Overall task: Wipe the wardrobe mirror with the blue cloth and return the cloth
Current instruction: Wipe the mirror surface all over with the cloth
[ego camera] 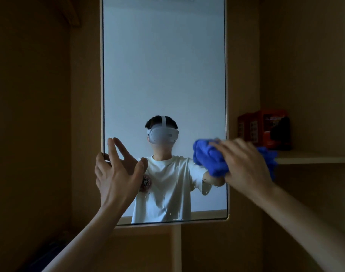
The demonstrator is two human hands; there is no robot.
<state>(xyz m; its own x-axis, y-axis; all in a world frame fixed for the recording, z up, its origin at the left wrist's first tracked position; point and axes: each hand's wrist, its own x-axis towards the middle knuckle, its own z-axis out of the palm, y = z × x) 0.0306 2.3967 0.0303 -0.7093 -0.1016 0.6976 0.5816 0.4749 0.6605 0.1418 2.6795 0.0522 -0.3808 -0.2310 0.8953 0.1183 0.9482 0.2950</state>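
Holding the left hand (116, 169) up by the left edge of the wardrobe mirror (163, 75), fingers spread wide and gripping nothing. Looking like the wiping step going on right now, with the blue cloth (209, 158) bunched up against the low right part of the glass and the right hand (244, 163) squeezing it tight. Probably needing next to be rubbing the blue cloth across the little wet drops (206, 190) lower down, then carrying it back, maybe to the shelf (312, 158) on the right.

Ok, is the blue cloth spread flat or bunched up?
Bunched up. The blue cloth is a crumpled wad gripped in the right hand at the right edge of the mirror, folds bulging either side of the hand.
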